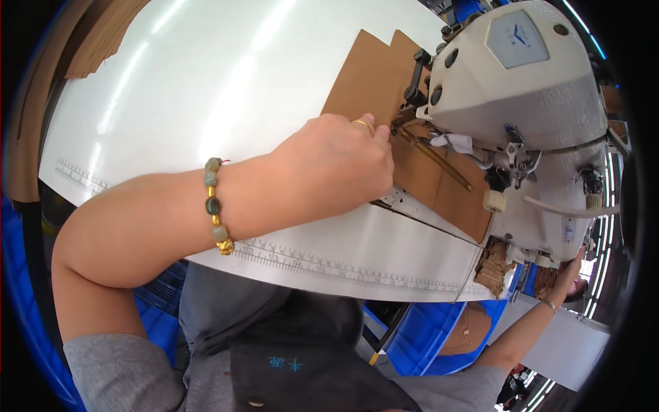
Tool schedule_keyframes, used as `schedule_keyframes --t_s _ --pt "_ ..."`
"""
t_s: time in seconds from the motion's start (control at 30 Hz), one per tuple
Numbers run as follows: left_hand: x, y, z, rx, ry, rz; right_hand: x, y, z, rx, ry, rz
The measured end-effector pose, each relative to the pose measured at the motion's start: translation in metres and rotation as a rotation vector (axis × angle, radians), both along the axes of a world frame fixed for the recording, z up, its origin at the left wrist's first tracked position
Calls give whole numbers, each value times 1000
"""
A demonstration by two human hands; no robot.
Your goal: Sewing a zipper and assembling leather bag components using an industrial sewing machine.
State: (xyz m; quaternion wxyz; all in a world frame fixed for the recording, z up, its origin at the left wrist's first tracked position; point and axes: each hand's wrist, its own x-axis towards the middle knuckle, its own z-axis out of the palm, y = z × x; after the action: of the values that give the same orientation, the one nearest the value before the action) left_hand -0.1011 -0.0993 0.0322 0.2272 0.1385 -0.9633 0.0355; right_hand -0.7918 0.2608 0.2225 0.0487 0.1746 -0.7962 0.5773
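My left hand (353, 158), wearing a gold ring and a beaded bracelet, has its fingers curled closed over a brown flat piece (357, 75) at the needle area of a white sewing machine (515, 96). A narrow brass-coloured guide (439, 165) crosses the brown material beside those fingers. My right arm stretches up at the far right along the machine's side; my right hand (575, 264) is small there, with its fingers mostly hidden.
The white worktable (171, 82) has printed rulers along its front edge. Brown pieces (99, 34) lie at the back left, brown scraps (491, 268) by the machine. A blue bin (412, 329) holding brown pieces stands below the right edge. Part of another person shows at far right.
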Motion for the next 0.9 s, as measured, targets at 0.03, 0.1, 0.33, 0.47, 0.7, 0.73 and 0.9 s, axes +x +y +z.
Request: schedule_keyframes --t_s 0.03,0.1,0.33,0.47,0.7,0.73,0.9 --pt "0 0 0 -2 -9 6 -7 -5 6 89 -169 98" --pt "1 0 -1 -1 -17 13 -2 -5 -11 -31 -144 101" --pt "-2 -3 -2 -3 46 -15 67 -6 -129 -244 246 -51" --pt "-1 -4 -1 19 22 -23 52 -5 -72 -277 43 62" --pt "-1 -4 -1 0 13 10 33 -1 -64 -410 -74 83" --pt "-1 -3 -1 1 6 13 38 -3 -84 -474 -42 88" --pt "0 -3 1 -29 -26 15 61 -12 -150 -350 196 -6"
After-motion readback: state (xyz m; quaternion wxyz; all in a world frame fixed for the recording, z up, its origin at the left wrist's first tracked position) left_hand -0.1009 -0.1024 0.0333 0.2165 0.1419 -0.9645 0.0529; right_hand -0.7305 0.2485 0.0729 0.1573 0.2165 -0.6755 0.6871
